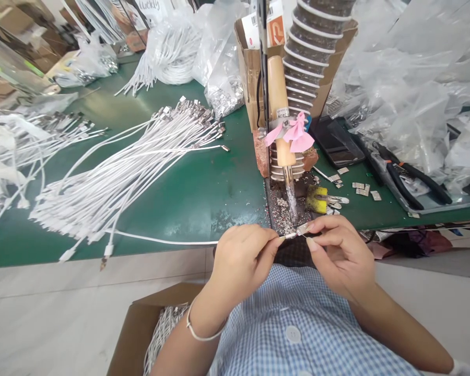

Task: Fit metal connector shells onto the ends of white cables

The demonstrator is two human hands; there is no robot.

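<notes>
My left hand [243,256] pinches the end of a white cable [160,240] that trails left along the green table edge. My right hand [337,250] pinches a small metal connector shell [302,228] at that cable's tip. Both hands meet just below the tip of a soldering iron [280,130] with a wooden handle, mounted tip-down with a pink ribbon tied round it. Solder scraps litter the dark plate [280,209] under the iron.
A big fan of white cables [121,172] lies on the green table [203,193] to the left. Small metal shells [362,189], a yellow sponge [315,199], black pliers [411,177], a dark tray and plastic bags lie right. A cardboard box [141,329] with cables sits by my lap.
</notes>
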